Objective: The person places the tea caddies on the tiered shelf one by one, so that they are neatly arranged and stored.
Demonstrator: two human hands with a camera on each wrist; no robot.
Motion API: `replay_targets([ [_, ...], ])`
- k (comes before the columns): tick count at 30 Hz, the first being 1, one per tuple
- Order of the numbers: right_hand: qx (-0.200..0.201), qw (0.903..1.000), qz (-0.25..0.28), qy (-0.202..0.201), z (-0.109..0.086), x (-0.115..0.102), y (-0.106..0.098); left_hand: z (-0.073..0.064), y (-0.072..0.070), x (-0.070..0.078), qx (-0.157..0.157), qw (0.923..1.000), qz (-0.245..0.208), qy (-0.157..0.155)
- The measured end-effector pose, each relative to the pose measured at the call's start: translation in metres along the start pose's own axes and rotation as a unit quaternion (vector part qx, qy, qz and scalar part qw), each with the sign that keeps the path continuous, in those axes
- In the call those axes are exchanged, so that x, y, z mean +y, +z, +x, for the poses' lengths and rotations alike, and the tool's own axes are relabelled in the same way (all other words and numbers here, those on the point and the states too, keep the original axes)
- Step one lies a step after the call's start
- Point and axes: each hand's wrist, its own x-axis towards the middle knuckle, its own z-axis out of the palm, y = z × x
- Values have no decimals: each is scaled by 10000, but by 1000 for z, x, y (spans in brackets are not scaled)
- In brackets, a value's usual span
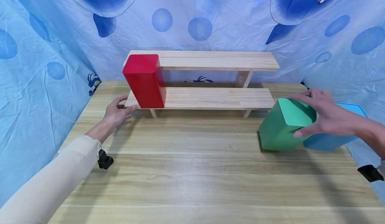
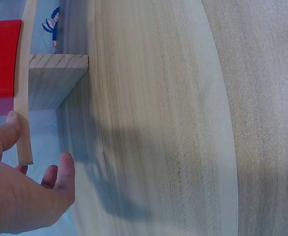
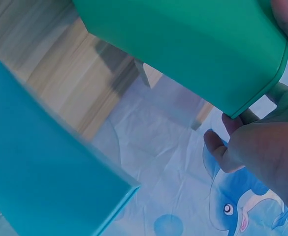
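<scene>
A red box (image 1: 143, 83) stands upright at the left end of the lower board of a two-tier wooden shelf (image 1: 216, 97). My left hand (image 1: 118, 112) is at that end, below the red box. In the left wrist view the thumb (image 2: 8, 132) touches the board's edge while the other fingers, loosely bent, stay apart from it. At the right, my right hand (image 1: 323, 112) grips the top of a green box (image 1: 279, 130), thumb on the near side and fingers over the far side. Whether its base touches the table cannot be told.
A blue box (image 1: 328, 141) stands just right of the green box, partly hidden by the right hand. The wood-grain table (image 1: 186, 170) extends in front of the shelf. Blue dolphin-print cloth (image 1: 180, 3) hangs behind and at both sides.
</scene>
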Motion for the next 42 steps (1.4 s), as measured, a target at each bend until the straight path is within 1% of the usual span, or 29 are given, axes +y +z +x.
replay_targets([
  [15,77,9991,228,-347,11,-17,-3,0,1,-2,-3,10000,4,33],
  [19,112,9987,253,-430,16,-23,-3,0,1,-2,-18,10000,-52,24],
  [24,41,9982,362,-486,25,-34,-8,0,1,-2,-30,10000,-75,-17],
  [29,40,9979,404,-504,37,-46,-13,1,1,-2,-35,10000,-58,11],
  [34,-2,9975,452,-552,45,-56,-16,2,0,-2,-71,9999,-91,28],
  [42,31,9956,473,-808,64,-71,-22,3,0,-2,-31,9999,-120,-6],
])
